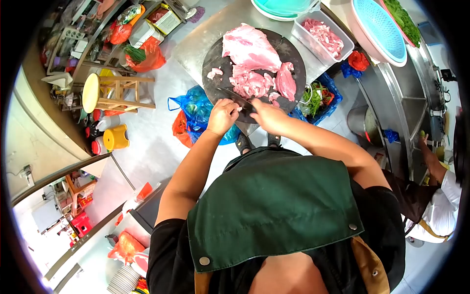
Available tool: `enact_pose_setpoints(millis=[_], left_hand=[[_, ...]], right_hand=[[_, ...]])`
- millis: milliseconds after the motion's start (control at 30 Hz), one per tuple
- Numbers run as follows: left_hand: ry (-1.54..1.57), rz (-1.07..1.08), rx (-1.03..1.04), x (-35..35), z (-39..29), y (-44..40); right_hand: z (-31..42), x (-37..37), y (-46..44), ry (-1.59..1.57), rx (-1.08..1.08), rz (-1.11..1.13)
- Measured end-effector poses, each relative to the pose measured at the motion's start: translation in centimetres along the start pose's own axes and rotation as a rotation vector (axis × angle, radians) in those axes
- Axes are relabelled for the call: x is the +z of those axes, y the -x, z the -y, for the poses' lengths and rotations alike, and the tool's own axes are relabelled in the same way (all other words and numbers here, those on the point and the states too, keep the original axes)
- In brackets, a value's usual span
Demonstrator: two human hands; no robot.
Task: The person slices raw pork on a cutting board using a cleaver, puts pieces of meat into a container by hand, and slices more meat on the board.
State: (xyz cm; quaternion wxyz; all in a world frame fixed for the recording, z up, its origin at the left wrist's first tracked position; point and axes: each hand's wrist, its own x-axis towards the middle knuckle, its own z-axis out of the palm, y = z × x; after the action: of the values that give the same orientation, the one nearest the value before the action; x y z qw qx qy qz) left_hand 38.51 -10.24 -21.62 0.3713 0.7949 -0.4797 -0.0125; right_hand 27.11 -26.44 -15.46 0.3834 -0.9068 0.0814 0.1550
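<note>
Crosswise, the kitchen knife (233, 97) lies between our left hand (224, 116) and the heap of sliced raw meat (251, 85), and that slant is what matters most. Its long axis runs from the far left, where the tip points, to the near right, where the handle meets our right hand (267, 115). We have the right fingers closed around that handle. Our left fingers are curled and bunched on the near side of the blade, right beside it; a small pale bit shows at their tips, but we cannot tell whether they pinch a scrap of meat or whether it is a fingertip.

All of the sliced meat sits just across the blade from the left knuckles, toward the middle of the round dark chopping board (215, 56). Behind it, on the far side, rests the big uncut slab of raw meat (250, 46), its length slanting from far left to near right. A narrower meat strip (285, 81) lies to the right of the heap, nearer our right hand than our left. Some small meat scraps (214, 73) lie apart at the board's left, beyond the knife tip, and so nearer our left hand.
</note>
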Motion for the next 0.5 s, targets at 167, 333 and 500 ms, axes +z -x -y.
enact_pose_setpoints(millis=[167,333,500], left_hand=[[0.052,0.018,-0.08,-1.0,-1.1,0.4],[0.654,-0.209,-0.498,0.1,-0.5,0.4],[0.533,-0.182,-0.526,0.1,-0.7,-0.4]], right_hand=[[0.2,-2.5,-3.2,-0.221,0.026,0.005],[-2.6,-5.4,-0.6,-0.37,-0.008,-0.223],[-1.7,-5.3,2.2,-0.112,-0.138,-0.295]])
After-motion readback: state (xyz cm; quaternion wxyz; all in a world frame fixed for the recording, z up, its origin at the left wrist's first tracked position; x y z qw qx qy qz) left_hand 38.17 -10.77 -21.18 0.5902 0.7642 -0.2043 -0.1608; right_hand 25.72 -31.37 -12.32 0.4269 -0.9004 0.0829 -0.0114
